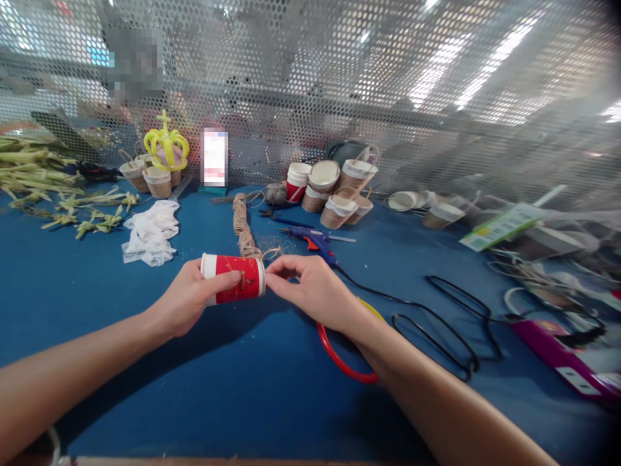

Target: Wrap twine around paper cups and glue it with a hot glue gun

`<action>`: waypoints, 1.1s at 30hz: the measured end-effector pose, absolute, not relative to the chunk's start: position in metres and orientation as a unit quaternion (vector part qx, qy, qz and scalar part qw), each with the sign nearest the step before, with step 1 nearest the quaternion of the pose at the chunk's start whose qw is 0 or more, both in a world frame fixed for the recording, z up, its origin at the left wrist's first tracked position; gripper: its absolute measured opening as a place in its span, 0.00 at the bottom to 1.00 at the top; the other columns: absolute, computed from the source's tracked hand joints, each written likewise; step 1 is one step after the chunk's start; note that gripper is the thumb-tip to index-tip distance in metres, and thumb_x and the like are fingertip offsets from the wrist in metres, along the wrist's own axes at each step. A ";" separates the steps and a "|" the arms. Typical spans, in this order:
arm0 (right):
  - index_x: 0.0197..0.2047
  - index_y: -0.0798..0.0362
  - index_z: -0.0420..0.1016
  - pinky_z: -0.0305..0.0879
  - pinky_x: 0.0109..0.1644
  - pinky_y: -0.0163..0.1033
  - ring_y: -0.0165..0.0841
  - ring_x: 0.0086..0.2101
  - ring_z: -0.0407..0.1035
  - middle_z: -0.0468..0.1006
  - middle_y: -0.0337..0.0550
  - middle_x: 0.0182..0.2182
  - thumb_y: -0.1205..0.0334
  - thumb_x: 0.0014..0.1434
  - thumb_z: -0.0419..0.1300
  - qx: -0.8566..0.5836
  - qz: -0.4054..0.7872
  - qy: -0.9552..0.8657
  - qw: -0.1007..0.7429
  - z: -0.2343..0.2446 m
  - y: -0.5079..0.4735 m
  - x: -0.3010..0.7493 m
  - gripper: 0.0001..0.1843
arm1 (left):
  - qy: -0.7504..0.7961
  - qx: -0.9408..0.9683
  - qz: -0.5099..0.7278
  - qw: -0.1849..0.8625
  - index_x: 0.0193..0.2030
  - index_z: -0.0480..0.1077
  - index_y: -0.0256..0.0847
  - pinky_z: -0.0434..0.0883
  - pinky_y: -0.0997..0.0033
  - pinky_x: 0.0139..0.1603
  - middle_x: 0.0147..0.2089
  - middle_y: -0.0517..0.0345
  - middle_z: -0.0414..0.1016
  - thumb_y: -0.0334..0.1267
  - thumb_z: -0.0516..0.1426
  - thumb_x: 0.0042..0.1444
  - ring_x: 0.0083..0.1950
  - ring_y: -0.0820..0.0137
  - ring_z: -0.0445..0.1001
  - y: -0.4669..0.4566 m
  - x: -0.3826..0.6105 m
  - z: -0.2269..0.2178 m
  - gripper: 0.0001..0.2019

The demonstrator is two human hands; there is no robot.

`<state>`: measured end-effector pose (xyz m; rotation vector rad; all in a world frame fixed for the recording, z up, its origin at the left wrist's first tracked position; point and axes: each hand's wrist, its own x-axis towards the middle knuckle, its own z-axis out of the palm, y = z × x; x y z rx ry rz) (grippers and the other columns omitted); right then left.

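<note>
The left hand (189, 301) grips the red cup (235, 279) sideways, so its end meets the right hand (310, 288) pinching string (242, 226).

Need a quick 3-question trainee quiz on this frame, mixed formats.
1. True or false: the left hand holds the red cup on its side.
2. What lies just behind the cup? A) white cloth B) jute twine C) yellow crown
3. Fill in: the blue glue gun lies just beyond the ___ hand.
Key: 1 true; 2 B; 3 right hand.
</note>
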<state>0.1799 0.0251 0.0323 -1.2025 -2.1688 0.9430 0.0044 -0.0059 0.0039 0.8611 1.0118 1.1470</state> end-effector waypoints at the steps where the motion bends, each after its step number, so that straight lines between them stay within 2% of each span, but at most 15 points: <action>1: 0.27 0.56 0.73 0.62 0.33 0.34 0.27 0.25 0.65 0.74 0.39 0.24 0.65 0.51 0.54 -0.439 0.347 -0.793 0.241 0.032 0.025 0.180 0.07 | 0.444 0.377 0.502 0.639 0.33 0.76 0.35 0.70 0.79 0.30 0.29 0.54 0.80 0.33 0.62 0.43 0.28 0.71 0.76 -0.006 0.004 0.004 0.08; 9: 0.26 0.57 0.72 0.61 0.32 0.34 0.27 0.25 0.63 0.73 0.38 0.22 0.66 0.49 0.54 -0.441 0.363 -0.785 0.239 0.033 0.027 0.179 0.06 | 0.430 0.372 0.504 0.649 0.31 0.76 0.36 0.70 0.81 0.29 0.27 0.58 0.80 0.32 0.62 0.43 0.27 0.74 0.75 -0.006 0.004 0.004 0.06; 16: 0.28 0.57 0.72 0.59 0.29 0.33 0.26 0.24 0.62 0.72 0.39 0.24 0.63 0.52 0.53 -0.440 0.413 -0.764 0.227 0.035 0.028 0.182 0.08 | 0.452 0.384 0.503 0.629 0.31 0.76 0.36 0.71 0.75 0.33 0.29 0.56 0.80 0.33 0.63 0.41 0.28 0.72 0.75 -0.007 0.005 0.005 0.08; 23: 0.27 0.57 0.71 0.57 0.28 0.32 0.25 0.23 0.59 0.70 0.39 0.23 0.63 0.51 0.54 -0.435 0.413 -0.768 0.223 0.031 0.031 0.182 0.08 | 0.469 0.415 0.489 0.607 0.29 0.75 0.37 0.69 0.78 0.31 0.27 0.59 0.79 0.33 0.63 0.42 0.26 0.74 0.73 -0.008 0.004 0.003 0.06; 33: 0.25 0.57 0.70 0.54 0.27 0.32 0.25 0.23 0.56 0.67 0.37 0.22 0.64 0.52 0.53 -0.441 0.413 -0.767 0.214 0.036 0.031 0.183 0.09 | 0.469 0.419 0.488 0.605 0.30 0.75 0.35 0.70 0.77 0.32 0.28 0.57 0.79 0.34 0.64 0.40 0.27 0.73 0.74 -0.009 0.005 0.005 0.08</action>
